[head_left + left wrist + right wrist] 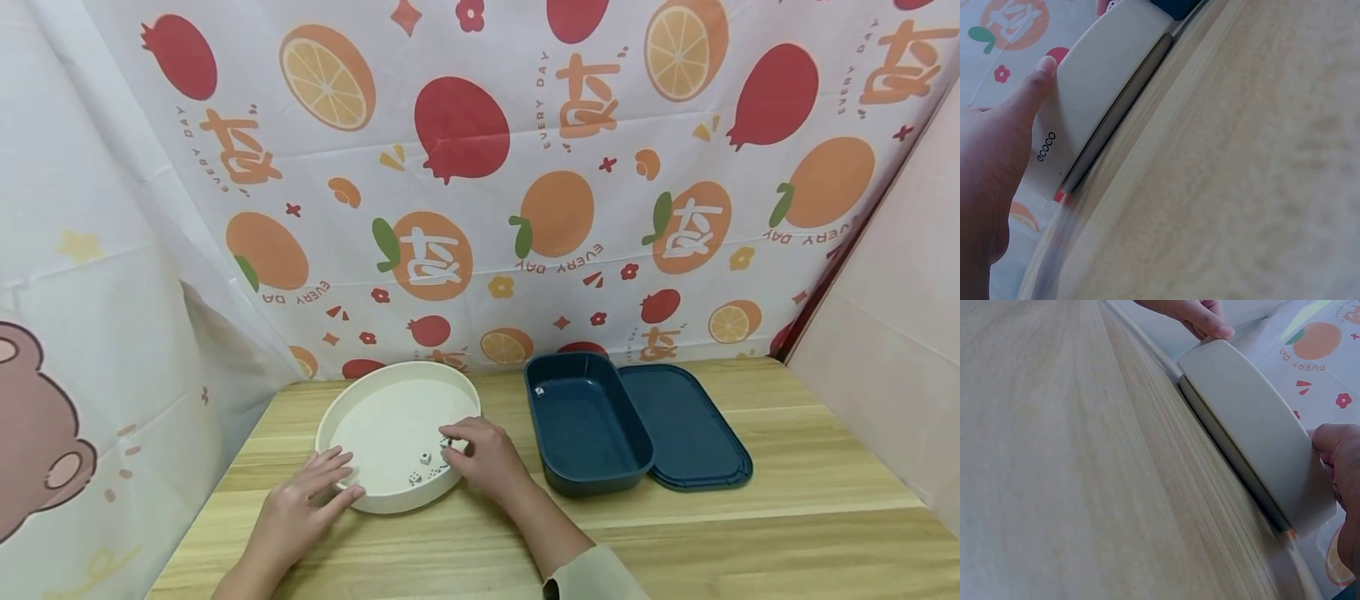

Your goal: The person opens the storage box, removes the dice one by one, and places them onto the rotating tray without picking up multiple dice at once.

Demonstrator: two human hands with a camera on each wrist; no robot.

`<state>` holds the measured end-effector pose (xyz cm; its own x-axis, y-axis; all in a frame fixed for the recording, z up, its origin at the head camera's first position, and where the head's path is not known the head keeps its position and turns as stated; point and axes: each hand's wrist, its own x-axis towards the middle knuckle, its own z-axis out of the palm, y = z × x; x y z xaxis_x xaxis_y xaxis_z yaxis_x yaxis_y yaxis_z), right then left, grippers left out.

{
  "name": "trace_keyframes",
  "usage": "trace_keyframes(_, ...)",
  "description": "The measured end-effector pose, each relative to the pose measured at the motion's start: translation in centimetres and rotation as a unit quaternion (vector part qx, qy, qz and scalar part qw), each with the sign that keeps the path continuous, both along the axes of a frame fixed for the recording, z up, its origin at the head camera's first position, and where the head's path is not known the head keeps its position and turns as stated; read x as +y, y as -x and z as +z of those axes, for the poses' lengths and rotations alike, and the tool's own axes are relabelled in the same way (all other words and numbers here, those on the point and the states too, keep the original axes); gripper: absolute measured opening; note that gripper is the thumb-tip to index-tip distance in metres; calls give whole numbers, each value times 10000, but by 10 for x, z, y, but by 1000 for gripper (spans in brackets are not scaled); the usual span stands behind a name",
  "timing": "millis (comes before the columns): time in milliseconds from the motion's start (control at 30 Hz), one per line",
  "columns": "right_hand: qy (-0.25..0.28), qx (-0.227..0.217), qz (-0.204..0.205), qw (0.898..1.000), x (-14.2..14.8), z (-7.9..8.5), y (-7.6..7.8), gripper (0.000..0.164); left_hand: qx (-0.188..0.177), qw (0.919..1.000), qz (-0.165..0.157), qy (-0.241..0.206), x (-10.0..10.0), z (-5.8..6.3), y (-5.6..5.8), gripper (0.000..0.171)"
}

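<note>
A round cream tray [397, 502] holds several small white dice [425, 458] toward its front right. My right hand [487, 458] reaches over the tray's right rim and pinches a die [446, 442] between thumb and fingertips. At the front left, my left hand [303, 500] rests on the rim with its fingers spread. In the left wrist view the left thumb [1041, 72] lies against the tray's outer wall. Another die [539, 392] sits inside the dark blue rectangular container [592, 482], to the right of the tray.
A flat dark blue lid [693, 429] lies on the wooden table [720, 542], right beside the container. Behind the table hangs a white cloth [495, 217] printed with fruit. More pale cloth [90, 292] closes off the left side.
</note>
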<state>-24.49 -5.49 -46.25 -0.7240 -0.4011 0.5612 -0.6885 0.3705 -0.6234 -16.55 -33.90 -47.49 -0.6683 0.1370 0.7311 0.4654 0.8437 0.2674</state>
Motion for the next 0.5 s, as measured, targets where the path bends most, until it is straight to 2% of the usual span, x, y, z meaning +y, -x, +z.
trace_keyframes(500,-3,-16,9,10000,0,-1,1,30,3,10000,-24,-14,0,1,1,36)
